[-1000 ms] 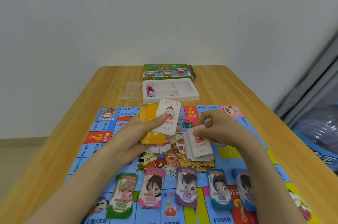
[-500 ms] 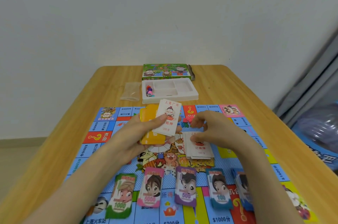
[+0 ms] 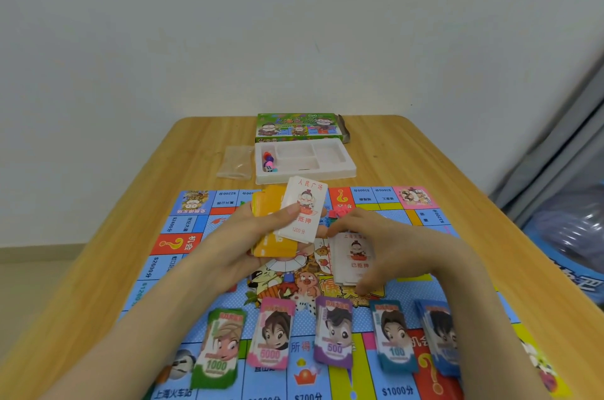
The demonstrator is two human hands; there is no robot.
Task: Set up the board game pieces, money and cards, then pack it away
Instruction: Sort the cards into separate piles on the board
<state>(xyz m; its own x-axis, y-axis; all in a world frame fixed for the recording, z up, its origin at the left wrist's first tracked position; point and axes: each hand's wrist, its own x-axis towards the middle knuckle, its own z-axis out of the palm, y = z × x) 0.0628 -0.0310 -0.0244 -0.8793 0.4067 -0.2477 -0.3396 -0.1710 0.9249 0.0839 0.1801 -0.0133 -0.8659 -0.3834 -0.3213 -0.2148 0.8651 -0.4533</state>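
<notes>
Moved: the right hand has let go of its card and now arches over the white pile on the board, just right of the left grip.
Grip: the left hand thumb-clamps the card stack, held above the board, white cards over orange. Can't tell if the right hand pinches the pile or just touches it.
Handling: I'd guess light, slick, bendy cards, so take them by the long edges, squared up.
Room: the money stacks are nearer than the grip, the tray and box beyond it. There's bare table off to either side.
</notes>
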